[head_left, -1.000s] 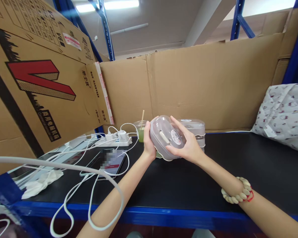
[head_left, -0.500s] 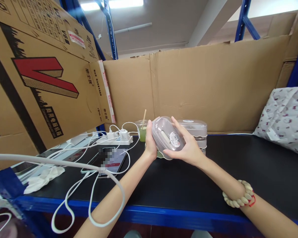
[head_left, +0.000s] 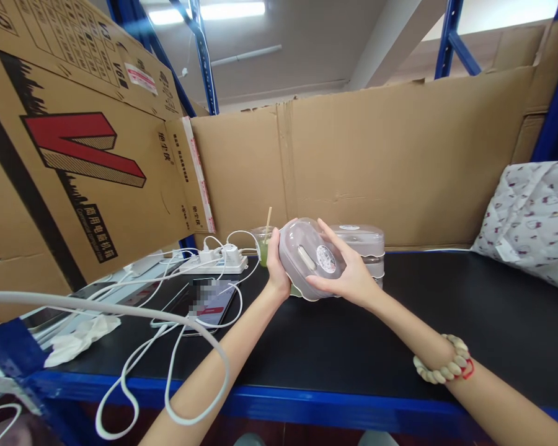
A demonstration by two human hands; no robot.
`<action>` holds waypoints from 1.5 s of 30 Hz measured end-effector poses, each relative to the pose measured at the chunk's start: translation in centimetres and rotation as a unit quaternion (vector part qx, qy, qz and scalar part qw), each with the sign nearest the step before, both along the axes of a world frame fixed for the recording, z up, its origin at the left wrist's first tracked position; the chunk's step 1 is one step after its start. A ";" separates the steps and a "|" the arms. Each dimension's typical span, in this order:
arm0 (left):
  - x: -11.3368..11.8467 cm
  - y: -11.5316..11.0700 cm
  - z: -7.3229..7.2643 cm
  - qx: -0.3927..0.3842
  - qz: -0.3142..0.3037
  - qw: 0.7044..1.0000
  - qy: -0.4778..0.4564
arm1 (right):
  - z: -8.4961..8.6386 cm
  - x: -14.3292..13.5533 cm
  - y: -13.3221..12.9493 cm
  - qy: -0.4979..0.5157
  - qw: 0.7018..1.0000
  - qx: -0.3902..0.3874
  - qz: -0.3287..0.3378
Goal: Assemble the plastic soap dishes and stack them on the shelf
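Observation:
Between both hands, above the black tabletop, I hold a greyish plastic container (head_left: 294, 253) with a translucent domed lid, tilted so the lid faces me. A round printed sticker and a pale slot or handle show on the lid. My left hand (head_left: 278, 266) grips its left side, the thumb pointing up along the edge. My right hand (head_left: 351, 275) clasps the right side, with thumb below and fingers over the top. Behind my right hand stand similar stacked containers (head_left: 360, 238), partly hidden. A wavy pale green edge shows under the held container; what it belongs to is unclear.
A cup of green drink (head_left: 263, 254) with a straw stands behind my left hand. White cables (head_left: 167, 303) loop from a power strip (head_left: 218, 263) past a phone (head_left: 214, 303) and over the table edge. A quilted patterned bag (head_left: 534, 223) sits right; cardboard (head_left: 400, 161) walls the back.
The container has turned slightly in my hands, its lid facing me more, with the sticker and slot shown at a different angle. The whole view has shifted a little.

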State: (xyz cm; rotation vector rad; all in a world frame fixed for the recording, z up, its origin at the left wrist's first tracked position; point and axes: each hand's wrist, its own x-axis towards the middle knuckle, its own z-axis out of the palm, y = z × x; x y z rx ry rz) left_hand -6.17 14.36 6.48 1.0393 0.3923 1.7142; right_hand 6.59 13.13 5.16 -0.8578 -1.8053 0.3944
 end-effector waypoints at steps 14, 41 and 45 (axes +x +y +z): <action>-0.2 -0.1 -0.3 0.028 -0.017 0.999 0.030 | 0.3 -0.2 -0.3 -0.006 0.999 0.025 -0.022; -0.8 0.3 -1.1 0.194 0.135 0.955 0.177 | -0.1 -1.2 -0.6 0.218 0.976 0.000 -0.001; -0.7 0.1 -0.8 0.146 0.140 0.956 0.212 | -0.4 -1.5 -0.5 0.241 0.970 -0.005 -0.017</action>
